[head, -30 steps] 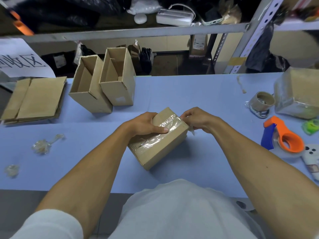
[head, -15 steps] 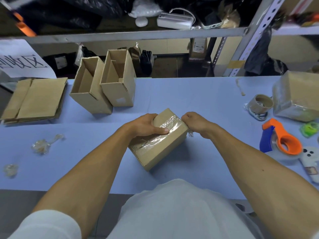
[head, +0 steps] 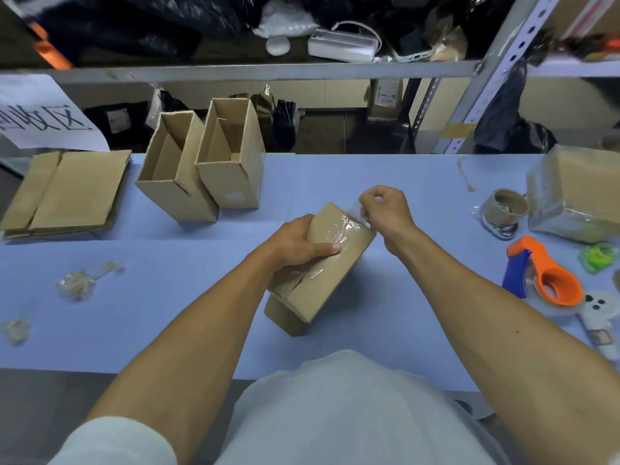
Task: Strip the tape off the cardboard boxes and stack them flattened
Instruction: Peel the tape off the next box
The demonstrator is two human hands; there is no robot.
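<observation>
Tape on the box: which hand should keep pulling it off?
The right hand. It already pinches the lifted end of the clear tape at the box's far corner, while the left hand grips the box top to steady it.

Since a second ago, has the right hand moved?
Yes. The right hand rose off the box corner, away from the table edge, pulling tape up.

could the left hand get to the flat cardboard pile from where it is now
Probably yes, once it lets go. The left hand is gripping the taped box, so it is busy. The flat cardboard pile lies far left on the table; two open boxes stand just off the direct line.
</observation>
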